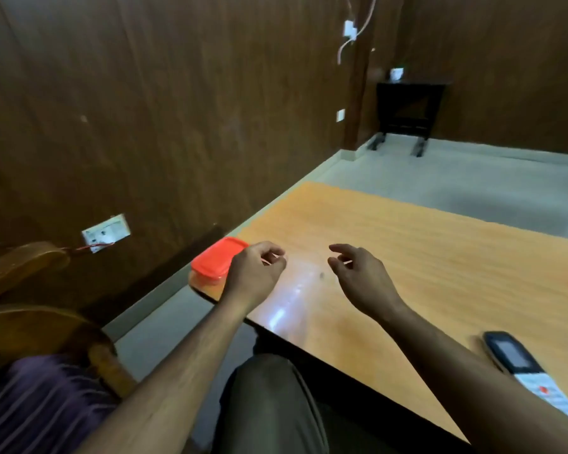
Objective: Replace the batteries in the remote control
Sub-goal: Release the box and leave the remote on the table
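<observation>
Dark wood panelling backs an orange-topped table point(440, 257), and both hands hover over its near-left part with nothing in them. The left hand point(254, 273) has its fingers point(269, 253) loosely curled, right beside a box with a red lid point(218, 258) that sits at the table's left corner, partly hidden behind that hand. The right hand point(361, 276) hangs apart from it, fingers slack and spread, grasping nothing. The remote control point(532, 371) lies face up near the table's front edge, well to the right, just beyond the right forearm.

No batteries show anywhere; whether the box holds them cannot be told. The box stands so close to the corner that a careless tug at its lid could push it off onto the floor. The remote is also close to the edge, and the right forearm sweeping back could knock it down. Small round cells would probably roll on this glossy top once let loose
</observation>
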